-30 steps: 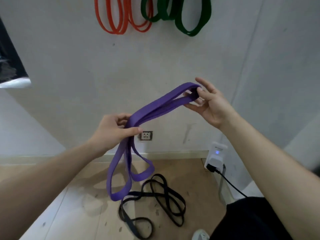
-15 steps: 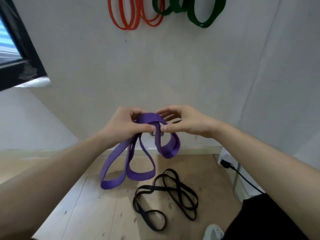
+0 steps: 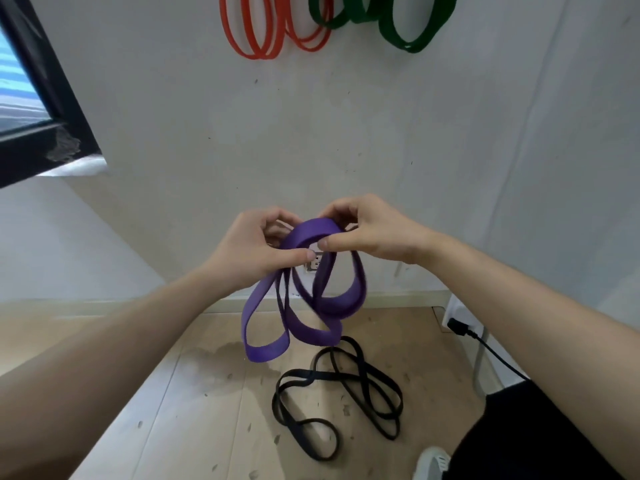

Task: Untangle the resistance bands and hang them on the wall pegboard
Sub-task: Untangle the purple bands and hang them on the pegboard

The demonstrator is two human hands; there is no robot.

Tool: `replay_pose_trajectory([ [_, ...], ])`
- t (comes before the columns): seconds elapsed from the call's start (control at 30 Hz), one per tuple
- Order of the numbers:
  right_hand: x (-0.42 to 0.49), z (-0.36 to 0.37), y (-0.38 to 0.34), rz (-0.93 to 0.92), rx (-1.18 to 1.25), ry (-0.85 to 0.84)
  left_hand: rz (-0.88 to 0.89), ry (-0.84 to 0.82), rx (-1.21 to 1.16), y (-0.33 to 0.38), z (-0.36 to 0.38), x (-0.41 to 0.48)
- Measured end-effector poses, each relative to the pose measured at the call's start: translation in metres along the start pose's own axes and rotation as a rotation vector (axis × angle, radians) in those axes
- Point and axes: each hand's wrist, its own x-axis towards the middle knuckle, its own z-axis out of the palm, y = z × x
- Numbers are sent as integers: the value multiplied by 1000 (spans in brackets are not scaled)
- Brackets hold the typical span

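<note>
Head view: caught mid-untangle, working the purple band [image 3: 343,304] in front of the wall [image 3: 346,133]. Gripping its top arc with both hands, left hand [image 3: 252,251] and right hand [image 3: 370,233] close together, with thumbs nearly touching. Fingers [image 3: 294,254] of each hand curled round the strap and pinching it, thumb on the near face. Below the grip, hanging in several overlapping loops with at least one crossing, clear of the floor [image 3: 207,393] and just above the black band [image 3: 298,373], left lying there in its own tangle. Higher up, already hung against the wall: orange bands [image 3: 258,56] and green bands [image 3: 408,48], with the pegs cut off by the top edge.

Looks like sorting the purple loops before hanging; roughly halfway through the job, with purple in hand and black untouched. Next, probably: hold one strand fast, draw the other hand away to open the loops and shake out the crossing, then lift to a free peg beside the green. Calls for tracking the over-and-under order of the strands, hard to read through the overlap. Some risk of pulling a twist tighter instead of freeing it.
</note>
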Motion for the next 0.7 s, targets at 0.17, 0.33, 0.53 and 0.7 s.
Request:
replay_pose_trajectory([
  [0.17,0,-15,-8,-74,207,165,-54,-40,62,-13,23,-5],
  [0.33,-1,-42,-1,-96,489,364,-101,-32,-38,-18,27,-4],
  [0.53,-9,-56,33,66,526,430,-85,163,-316,-9,13,5],
  [0.7,-19,-47,42,96,474,377,-66,341,-485,-5,7,15],
])
